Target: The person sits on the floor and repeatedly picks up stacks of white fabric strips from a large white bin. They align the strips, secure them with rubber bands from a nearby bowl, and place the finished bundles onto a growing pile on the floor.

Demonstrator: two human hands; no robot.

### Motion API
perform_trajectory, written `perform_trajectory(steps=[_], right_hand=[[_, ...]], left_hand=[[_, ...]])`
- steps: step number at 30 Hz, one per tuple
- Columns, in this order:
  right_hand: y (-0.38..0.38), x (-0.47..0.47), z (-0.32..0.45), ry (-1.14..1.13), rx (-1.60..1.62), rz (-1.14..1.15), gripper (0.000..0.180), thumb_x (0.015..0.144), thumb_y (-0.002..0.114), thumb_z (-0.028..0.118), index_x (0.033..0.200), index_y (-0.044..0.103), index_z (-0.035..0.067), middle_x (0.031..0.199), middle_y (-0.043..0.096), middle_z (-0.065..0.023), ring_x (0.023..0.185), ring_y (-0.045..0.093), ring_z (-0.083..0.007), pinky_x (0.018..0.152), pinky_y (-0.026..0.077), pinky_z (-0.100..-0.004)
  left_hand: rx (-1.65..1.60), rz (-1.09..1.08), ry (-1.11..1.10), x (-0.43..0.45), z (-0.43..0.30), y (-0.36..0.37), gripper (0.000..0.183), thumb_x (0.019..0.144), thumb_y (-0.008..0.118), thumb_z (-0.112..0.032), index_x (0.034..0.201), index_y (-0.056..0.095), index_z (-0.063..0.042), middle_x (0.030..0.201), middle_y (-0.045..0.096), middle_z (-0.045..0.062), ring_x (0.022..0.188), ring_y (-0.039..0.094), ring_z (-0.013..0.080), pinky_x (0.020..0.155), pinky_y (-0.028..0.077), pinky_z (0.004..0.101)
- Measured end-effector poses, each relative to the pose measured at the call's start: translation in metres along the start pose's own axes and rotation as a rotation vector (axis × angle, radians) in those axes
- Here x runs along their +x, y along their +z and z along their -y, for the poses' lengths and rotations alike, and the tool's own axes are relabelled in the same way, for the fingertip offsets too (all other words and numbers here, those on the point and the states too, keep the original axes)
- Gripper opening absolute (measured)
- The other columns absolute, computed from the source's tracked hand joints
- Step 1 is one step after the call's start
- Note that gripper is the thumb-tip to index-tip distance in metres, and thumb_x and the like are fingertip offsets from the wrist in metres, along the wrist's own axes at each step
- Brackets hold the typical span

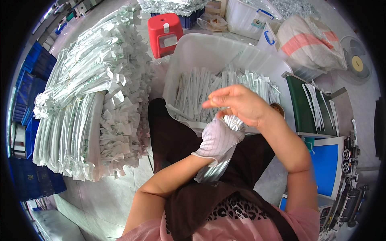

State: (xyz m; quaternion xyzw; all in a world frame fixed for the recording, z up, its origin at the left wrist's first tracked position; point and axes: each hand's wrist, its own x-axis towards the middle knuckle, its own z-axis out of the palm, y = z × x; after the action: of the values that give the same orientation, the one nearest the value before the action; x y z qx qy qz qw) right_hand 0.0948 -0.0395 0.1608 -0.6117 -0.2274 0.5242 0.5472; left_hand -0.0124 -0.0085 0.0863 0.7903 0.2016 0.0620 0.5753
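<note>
My left hand (215, 137), in a white striped glove, is closed around a bundle of slim white wrapped packets (218, 165). The bundle slants across my lap, its upper end showing above the glove. Just over that end is my bare right hand (238, 104), fingers stretched to the left and thumb close to them. Something small and yellowish shows at its fingertips; whether it is a rubber band held there is unclear. Beyond my knees stands a translucent plastic tub (193, 45) with many loose packets (194, 90) inside. Partly behind my right wrist is a small round container (278, 110).
Banded packet bundles (78, 120) form a tall stack at left. A red plastic stool (164, 33) stands beyond. To the right are a green conveyor belt (297, 99) with slim white strips, a machine (346, 180), a woven sack (307, 42) and a fan (357, 61).
</note>
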Motion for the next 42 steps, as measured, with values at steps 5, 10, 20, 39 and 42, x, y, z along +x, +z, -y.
perform_trajectory(steps=[5,10,20,39,42], right_hand=[[-0.006,0.018,-0.001,0.172,-0.326,0.087,0.029,0.087,0.06,0.021,0.093,0.061,-0.007,0.081,0.066,-0.0132,0.065,0.056,-0.0103,0.056,0.044,-0.0225],[0.015,-0.048,-0.022,-0.604,-1.136,0.266,0.02,0.081,0.057,0.017,0.065,0.058,0.005,0.051,0.054,-0.0076,0.043,0.052,-0.0205,0.041,0.042,-0.0345],[0.041,-0.068,-0.097,-0.934,-0.784,-0.321,0.064,0.065,0.078,0.023,0.116,0.049,-0.002,0.129,0.044,-0.0169,0.117,0.046,-0.031,0.093,0.041,-0.0381],[0.28,0.122,0.049,-0.916,-1.655,-0.033,0.061,0.081,0.054,0.01,0.138,0.036,0.023,0.105,0.054,-0.0161,0.092,0.056,-0.0289,0.074,0.046,-0.038],[0.276,0.131,0.059,-0.809,-1.617,-0.104,0.065,0.079,0.056,0.01,0.139,0.035,0.023,0.105,0.054,-0.0162,0.096,0.053,-0.0278,0.072,0.047,-0.036]], left_hand=[[0.024,0.013,-0.135,0.004,0.003,0.004,0.062,0.064,0.071,-0.027,0.106,0.042,0.007,0.091,0.06,0.021,0.081,0.063,0.0299,0.067,0.049,0.0403],[-0.835,0.323,0.029,-0.011,0.025,-0.039,0.068,0.073,0.069,-0.014,0.13,0.035,-0.001,0.127,0.046,0.012,0.117,0.045,0.0198,0.096,0.038,0.0374],[-0.986,0.227,0.04,-0.064,0.044,-0.095,0.074,0.068,0.066,-0.008,0.133,0.031,-0.005,0.106,0.053,0.004,0.089,0.054,0.013,0.073,0.046,0.0242],[-1.293,-0.58,0.183,-0.079,0.073,-0.127,0.05,0.095,0.037,-0.038,0.129,0.036,-0.002,0.124,0.048,0.011,0.112,0.047,0.021,0.096,0.036,0.0353],[-1.096,-0.53,-0.005,-0.08,0.102,-0.096,0.043,0.094,0.041,-0.032,0.124,0.04,-0.001,0.119,0.051,0.011,0.106,0.05,0.0192,0.091,0.039,0.033]])
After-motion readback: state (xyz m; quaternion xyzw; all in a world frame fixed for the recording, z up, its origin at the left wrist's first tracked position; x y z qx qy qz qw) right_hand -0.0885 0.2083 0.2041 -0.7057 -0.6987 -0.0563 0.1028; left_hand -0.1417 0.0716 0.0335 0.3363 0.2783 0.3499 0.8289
